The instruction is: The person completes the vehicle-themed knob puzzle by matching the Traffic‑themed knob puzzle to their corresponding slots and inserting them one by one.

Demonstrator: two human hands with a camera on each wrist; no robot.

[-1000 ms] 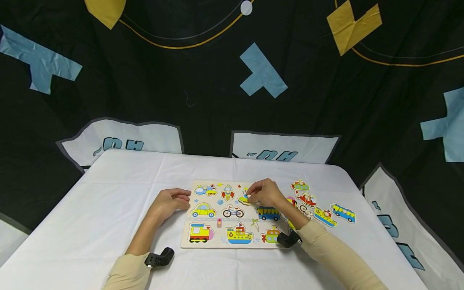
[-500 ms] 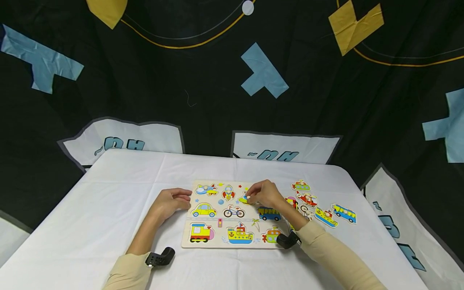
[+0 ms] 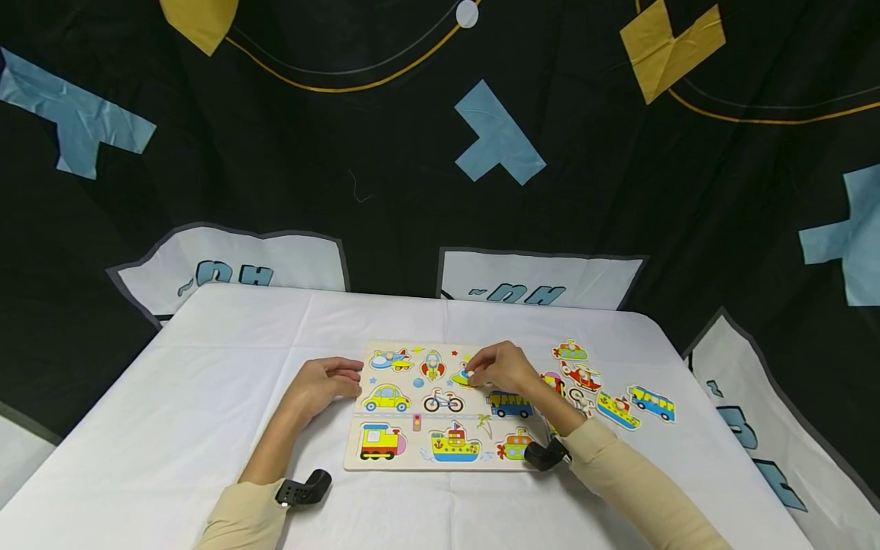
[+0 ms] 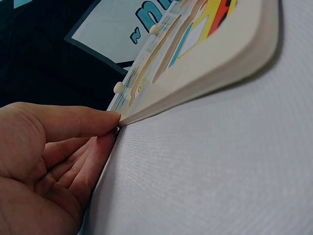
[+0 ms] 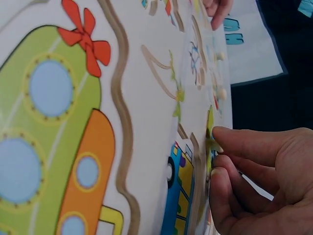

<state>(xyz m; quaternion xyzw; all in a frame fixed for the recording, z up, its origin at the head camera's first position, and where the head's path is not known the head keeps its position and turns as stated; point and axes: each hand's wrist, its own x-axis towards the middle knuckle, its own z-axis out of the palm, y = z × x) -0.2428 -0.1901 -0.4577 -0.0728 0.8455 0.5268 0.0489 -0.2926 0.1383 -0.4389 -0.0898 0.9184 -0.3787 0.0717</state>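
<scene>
A wooden peg puzzle board (image 3: 467, 464) with vehicle pictures lies on the white table. My right hand (image 3: 505, 367) pinches a small knob on the flying saucer piece (image 3: 459, 378) at the board's upper right. In the right wrist view this yellow-green piece (image 5: 210, 120) shows edge-on, close over the board, behind the thumb and fingertips. My left hand (image 3: 323, 387) touches the board's left edge with its fingertips. Seen from the left wrist, the thumb and fingers (image 4: 98, 122) of that hand meet the board's corner, relaxed. Knobbed rocket (image 3: 433, 366) and airplane (image 3: 389, 360) pieces sit in the top row.
Loose pieces lie right of the board: a submarine (image 3: 570, 351), a helicopter (image 3: 580, 376), a ship (image 3: 617, 411), a bus (image 3: 651, 402) and others partly behind the right forearm. A black curtain (image 3: 385, 206) hangs behind the table (image 3: 206, 397).
The flying saucer piece has shifted slightly up and lies flatter over its spot, still pinched by my right hand. My left hand stays at the board's edge.
</scene>
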